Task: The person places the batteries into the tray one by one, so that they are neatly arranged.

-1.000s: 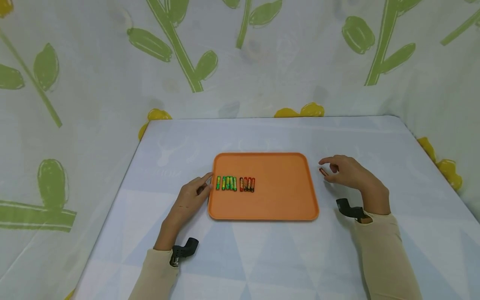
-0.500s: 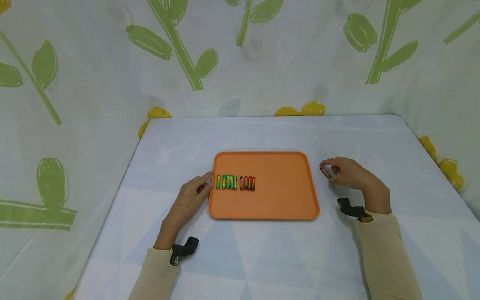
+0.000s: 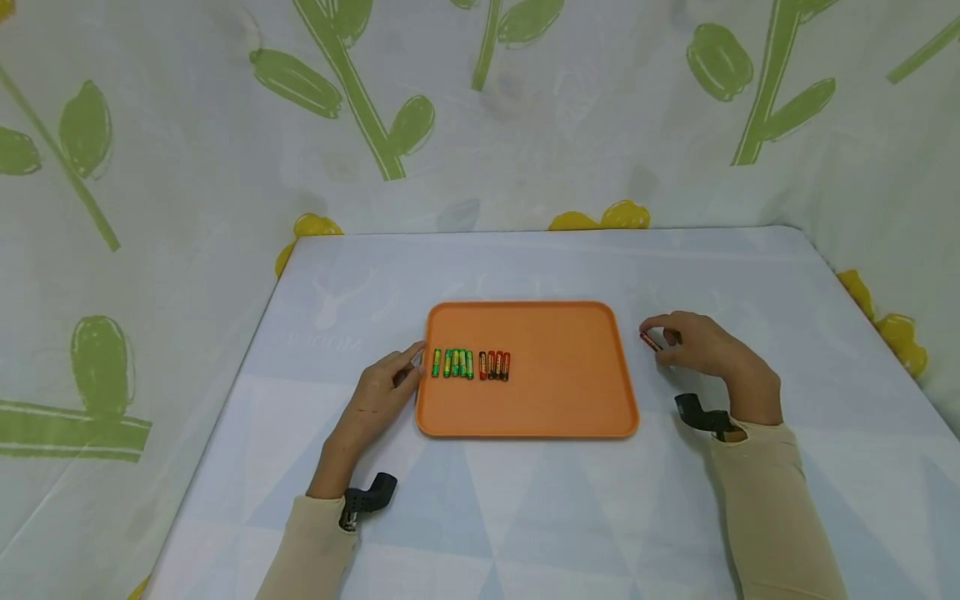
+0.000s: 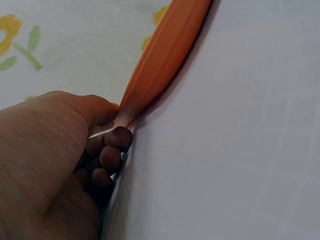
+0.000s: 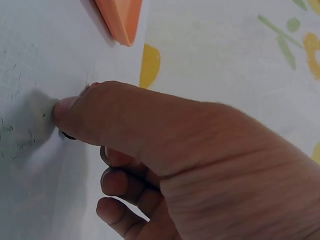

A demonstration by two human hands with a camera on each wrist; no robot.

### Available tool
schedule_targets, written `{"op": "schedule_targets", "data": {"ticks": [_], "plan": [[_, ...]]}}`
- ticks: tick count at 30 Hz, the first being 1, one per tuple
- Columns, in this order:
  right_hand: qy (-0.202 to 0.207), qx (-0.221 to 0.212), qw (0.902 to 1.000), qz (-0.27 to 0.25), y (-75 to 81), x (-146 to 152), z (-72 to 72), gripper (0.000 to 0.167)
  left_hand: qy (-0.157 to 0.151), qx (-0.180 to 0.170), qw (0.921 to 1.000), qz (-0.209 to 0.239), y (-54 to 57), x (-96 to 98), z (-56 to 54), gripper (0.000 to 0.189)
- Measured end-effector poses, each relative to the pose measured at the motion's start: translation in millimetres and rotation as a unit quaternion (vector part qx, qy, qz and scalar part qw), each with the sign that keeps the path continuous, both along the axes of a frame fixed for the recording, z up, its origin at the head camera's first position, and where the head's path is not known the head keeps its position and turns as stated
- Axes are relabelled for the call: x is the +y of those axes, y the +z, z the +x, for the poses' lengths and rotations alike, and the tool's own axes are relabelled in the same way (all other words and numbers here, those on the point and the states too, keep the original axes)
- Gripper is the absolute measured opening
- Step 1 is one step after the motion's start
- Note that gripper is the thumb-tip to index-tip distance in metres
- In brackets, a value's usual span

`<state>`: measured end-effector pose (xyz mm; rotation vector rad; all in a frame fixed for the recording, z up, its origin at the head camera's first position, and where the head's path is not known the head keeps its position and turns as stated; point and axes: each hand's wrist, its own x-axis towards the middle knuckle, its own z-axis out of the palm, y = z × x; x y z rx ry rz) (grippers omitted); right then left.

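Observation:
An orange tray [image 3: 555, 417] lies on the table. Near its left end, several green batteries [image 3: 456, 364] stand in a row, side by side, with several red-and-black batteries [image 3: 495, 366] just to their right. Along the tray's left rim rest the thumb and forefinger of my left hand [image 3: 377, 396]; the left wrist view has the other fingers bent below the rim. Right of the tray, my right hand [image 3: 701, 346] pinches a red-and-black battery [image 3: 651, 341] by its ends between thumb and forefinger, close to the tabletop. Most of that battery is hidden in the right wrist view.
A pale cloth with blue triangles covers the table [image 3: 495, 500]. Behind and at the sides hangs a light curtain [image 3: 562, 150] printed with green leaves and yellow flowers. Black camera mounts sit at both wrists.
My right thumb and forefinger have closed onto the battery, which has turned slightly and shifted a little right. My left hand and the tray have stayed in place.

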<state>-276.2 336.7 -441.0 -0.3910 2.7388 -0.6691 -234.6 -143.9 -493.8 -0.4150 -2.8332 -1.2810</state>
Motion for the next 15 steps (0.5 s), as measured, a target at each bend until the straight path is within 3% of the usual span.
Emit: {"op": "schedule_targets", "data": {"ticks": [7, 15], "plan": [[0.013, -0.009, 0.9999, -0.002, 1.9, 1.6, 0.7, 0.049, 0.001, -0.003, 1.0, -0.002, 1.4, 0.1, 0.5, 0.045], [0.0, -0.014, 0.9999, -0.002, 1.1, 2.1, 1.3, 0.046, -0.003, 0.008, 1.0, -0.003, -0.1, -0.2, -0.6, 0.045]]}}
